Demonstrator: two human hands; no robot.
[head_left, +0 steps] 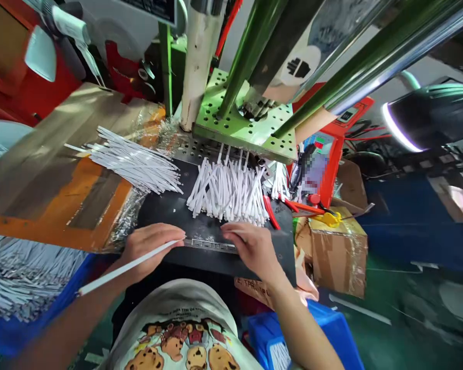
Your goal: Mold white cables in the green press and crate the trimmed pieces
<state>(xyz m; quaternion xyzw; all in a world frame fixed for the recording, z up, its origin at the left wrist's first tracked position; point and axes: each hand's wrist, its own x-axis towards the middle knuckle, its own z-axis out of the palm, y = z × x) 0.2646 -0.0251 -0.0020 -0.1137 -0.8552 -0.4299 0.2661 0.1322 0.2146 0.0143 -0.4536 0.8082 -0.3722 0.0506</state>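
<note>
My left hand [150, 249] is closed on a thin white strip [129, 268], whose long free end slants down over my wrist. My right hand [254, 251] has its fingers pinched together, and what is in them, if anything, is too small to make out. Between the two hands, along the front of the black work surface [165, 205], lies a narrow slotted metal piece [210, 245]. Just beyond my hands sits a dense row of white strips [227, 190]. Another loose bundle of white strips [135, 162] lies to the left, partly on a cardboard box.
Above the strips stands a green perforated machine plate [247, 123] with thick posts. Red-handled pliers [270, 211] lie right of the row. A taped cardboard box [54, 180] is at left, over a blue bin [67, 298] full of strips. Another blue bin [320, 334] stands lower right.
</note>
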